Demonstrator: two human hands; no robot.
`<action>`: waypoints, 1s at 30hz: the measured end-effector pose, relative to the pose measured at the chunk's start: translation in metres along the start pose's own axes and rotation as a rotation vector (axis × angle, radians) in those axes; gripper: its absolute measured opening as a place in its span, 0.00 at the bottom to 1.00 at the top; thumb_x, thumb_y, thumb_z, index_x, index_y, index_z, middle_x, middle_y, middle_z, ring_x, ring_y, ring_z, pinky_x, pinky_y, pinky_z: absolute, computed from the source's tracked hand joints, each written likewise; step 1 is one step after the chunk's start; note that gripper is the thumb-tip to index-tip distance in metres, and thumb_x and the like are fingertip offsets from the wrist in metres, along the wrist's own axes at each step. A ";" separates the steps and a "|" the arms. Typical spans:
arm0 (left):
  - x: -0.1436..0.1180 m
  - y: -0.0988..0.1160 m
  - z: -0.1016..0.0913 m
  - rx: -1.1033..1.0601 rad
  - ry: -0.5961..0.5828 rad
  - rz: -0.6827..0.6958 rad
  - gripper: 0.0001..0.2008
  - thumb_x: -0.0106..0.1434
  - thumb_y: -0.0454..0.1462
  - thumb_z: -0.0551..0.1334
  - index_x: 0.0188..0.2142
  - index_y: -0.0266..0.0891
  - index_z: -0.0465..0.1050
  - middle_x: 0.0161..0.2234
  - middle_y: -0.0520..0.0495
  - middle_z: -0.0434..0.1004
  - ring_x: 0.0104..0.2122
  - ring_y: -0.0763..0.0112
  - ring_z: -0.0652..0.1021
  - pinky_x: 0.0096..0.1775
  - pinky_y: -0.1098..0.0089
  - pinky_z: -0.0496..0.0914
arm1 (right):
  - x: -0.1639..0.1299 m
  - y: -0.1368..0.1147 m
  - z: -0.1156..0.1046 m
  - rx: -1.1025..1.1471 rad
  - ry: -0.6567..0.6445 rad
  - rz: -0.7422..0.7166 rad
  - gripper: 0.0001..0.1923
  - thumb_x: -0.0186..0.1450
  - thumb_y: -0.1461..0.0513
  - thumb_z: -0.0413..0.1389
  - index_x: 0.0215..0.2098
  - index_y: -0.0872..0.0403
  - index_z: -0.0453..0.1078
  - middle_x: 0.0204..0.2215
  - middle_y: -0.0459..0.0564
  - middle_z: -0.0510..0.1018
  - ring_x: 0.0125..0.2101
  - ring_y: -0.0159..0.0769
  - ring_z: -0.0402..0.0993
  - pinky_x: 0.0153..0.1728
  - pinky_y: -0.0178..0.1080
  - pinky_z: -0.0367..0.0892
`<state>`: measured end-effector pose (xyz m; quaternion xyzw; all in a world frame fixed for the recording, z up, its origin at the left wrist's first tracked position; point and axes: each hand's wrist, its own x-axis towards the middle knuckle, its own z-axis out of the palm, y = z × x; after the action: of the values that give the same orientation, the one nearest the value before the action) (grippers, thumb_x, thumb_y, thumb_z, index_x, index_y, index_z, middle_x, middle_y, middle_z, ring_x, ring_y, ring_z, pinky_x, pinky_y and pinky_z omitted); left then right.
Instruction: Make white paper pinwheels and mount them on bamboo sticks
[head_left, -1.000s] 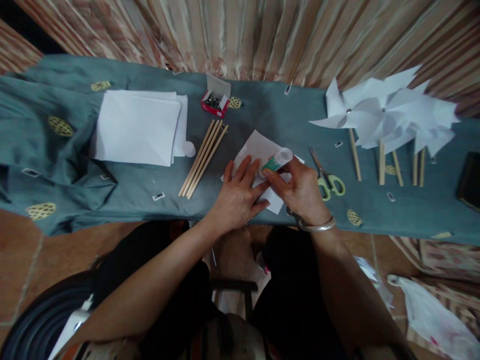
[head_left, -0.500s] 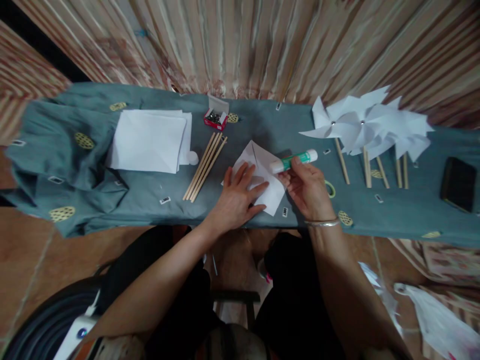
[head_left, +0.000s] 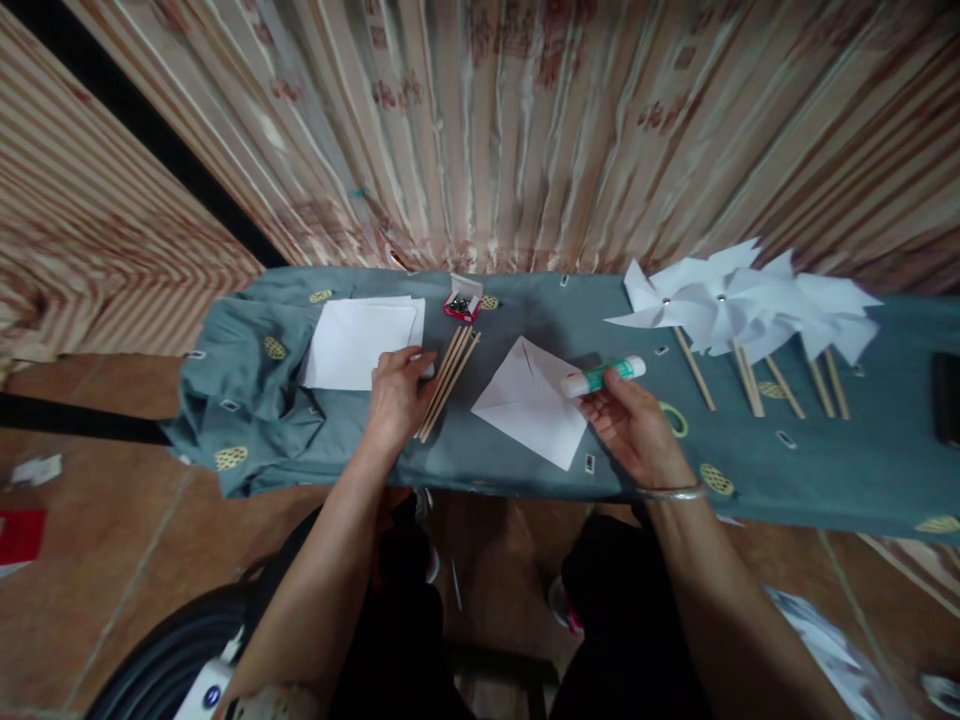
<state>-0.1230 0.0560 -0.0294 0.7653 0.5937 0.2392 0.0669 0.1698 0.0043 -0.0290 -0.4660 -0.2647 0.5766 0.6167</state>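
Observation:
My right hand (head_left: 634,425) is shut on a green and white glue stick (head_left: 604,376), held level just above the grey-green cloth (head_left: 525,320). A folded white paper square (head_left: 531,405) lies free on the cloth to its left. My left hand (head_left: 396,395) rests between the stack of white paper (head_left: 358,343) and the bundle of wooden sticks (head_left: 448,378). Its fingers curl over the stack's right edge, and what lies under them is hidden.
Several white paper pinwheels on sticks (head_left: 739,300) lie at the right. A small red box of pins (head_left: 463,301) stands open at the back. A green scissors handle (head_left: 673,418) shows behind my right hand. A dark phone (head_left: 946,395) sits at the right edge.
My left hand left the folded paper and moved left to the edge of the paper stack. My right hand with the glue stick shifted slightly right. The view tilted upward.

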 end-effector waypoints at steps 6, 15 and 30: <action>0.003 0.002 -0.006 -0.162 0.061 -0.115 0.15 0.60 0.35 0.58 0.45 0.37 0.77 0.45 0.40 0.78 0.41 0.61 0.77 0.48 0.60 0.71 | -0.005 -0.001 0.009 0.041 -0.051 0.068 0.13 0.54 0.54 0.69 0.32 0.52 0.77 0.28 0.45 0.82 0.25 0.28 0.77 0.27 0.30 0.76; -0.005 0.068 0.005 -1.409 -0.088 -0.561 0.18 0.43 0.41 0.75 0.35 0.39 0.80 0.34 0.50 0.81 0.30 0.70 0.80 0.41 0.63 0.76 | -0.017 0.006 0.030 0.174 -0.070 0.164 0.15 0.48 0.59 0.72 0.33 0.54 0.79 0.28 0.43 0.83 0.27 0.27 0.80 0.34 0.27 0.77; -0.009 0.088 0.014 -1.547 -0.264 -0.616 0.20 0.39 0.38 0.78 0.33 0.36 0.81 0.30 0.49 0.81 0.29 0.70 0.81 0.42 0.63 0.78 | -0.013 0.007 0.032 0.210 -0.076 0.148 0.13 0.47 0.61 0.73 0.30 0.51 0.79 0.30 0.40 0.83 0.32 0.27 0.79 0.41 0.29 0.75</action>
<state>-0.0416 0.0253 -0.0104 0.3293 0.4320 0.4583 0.7035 0.1362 0.0002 -0.0190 -0.3949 -0.1911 0.6624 0.6072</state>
